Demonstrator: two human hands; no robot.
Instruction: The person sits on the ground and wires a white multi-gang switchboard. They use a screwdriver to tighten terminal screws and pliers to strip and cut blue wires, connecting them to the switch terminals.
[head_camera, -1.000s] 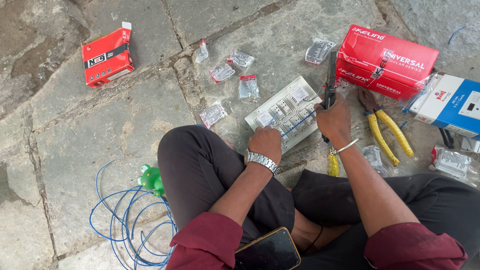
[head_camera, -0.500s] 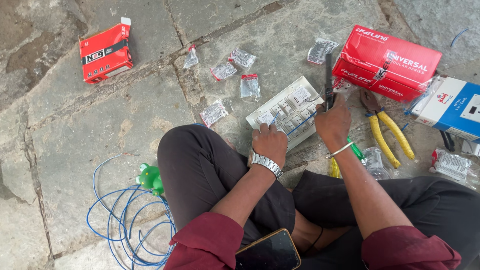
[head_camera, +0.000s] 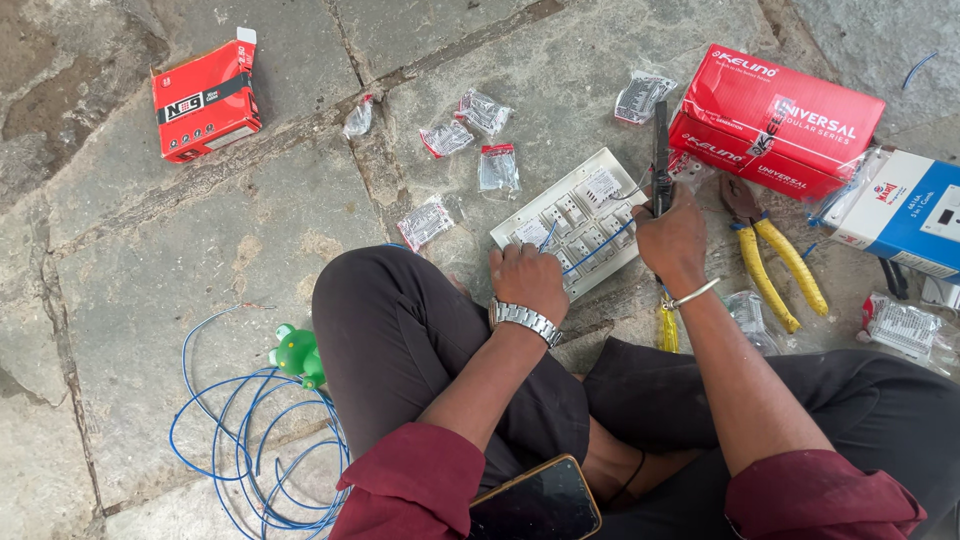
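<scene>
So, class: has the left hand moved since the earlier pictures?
No. The left hand still rests on the near corner of the white switch plate.

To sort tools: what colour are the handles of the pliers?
Yellow; the pliers show best in the head view.

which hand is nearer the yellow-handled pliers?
Right. The right hand grips a dark tool over the white switch plate, just left of the yellow-handled pliers on the floor. The left hand rests on the plate's near edge, farther left.
</scene>
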